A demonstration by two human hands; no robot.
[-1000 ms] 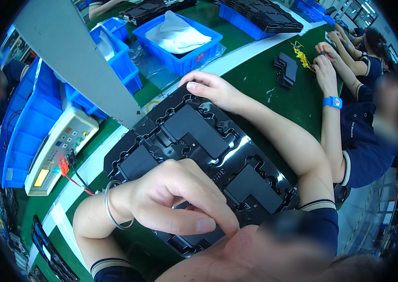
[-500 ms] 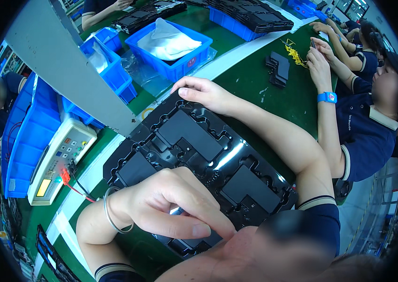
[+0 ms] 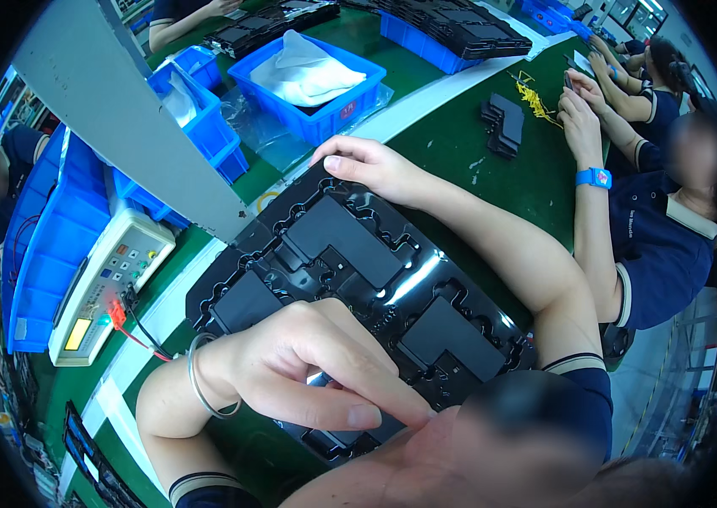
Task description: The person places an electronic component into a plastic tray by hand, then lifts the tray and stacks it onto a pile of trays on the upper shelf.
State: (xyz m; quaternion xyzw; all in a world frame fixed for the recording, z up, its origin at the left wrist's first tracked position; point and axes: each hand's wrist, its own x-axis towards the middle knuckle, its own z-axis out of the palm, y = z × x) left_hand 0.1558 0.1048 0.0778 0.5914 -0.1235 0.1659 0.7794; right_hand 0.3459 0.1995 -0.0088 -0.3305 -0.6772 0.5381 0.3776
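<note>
A black moulded plastic tray [image 3: 416, 273] lies at a slant in front of me. In its recesses sit flat black L-shaped parts, one near the far side [image 3: 346, 241], one at the right [image 3: 452, 339] and one at the left [image 3: 244, 300], partly covered by my arm. My right hand [image 3: 371, 169] hooks its fingers over the tray's far edge, thumb on top. Above the near part of the tray is my left hand [image 3: 316, 364], a metal bangle at its wrist. Its thumb and index finger are stretched apart, the fingertip touching my skin; the other fingers are curled and partly hidden.
A grey post [image 3: 134, 127] rises beyond the tray's left corner. Beside it stands a cream tester [image 3: 113, 288] with red and black leads. Blue bins [image 3: 316, 123] stand behind. At the right, a co-worker [image 3: 663, 245] sits near another black part [image 3: 502, 125] and yellow pieces [image 3: 536, 100].
My hands and the tray hold nearly the same place; the whole view has shifted slightly. The co-worker at the right has turned their head.
</note>
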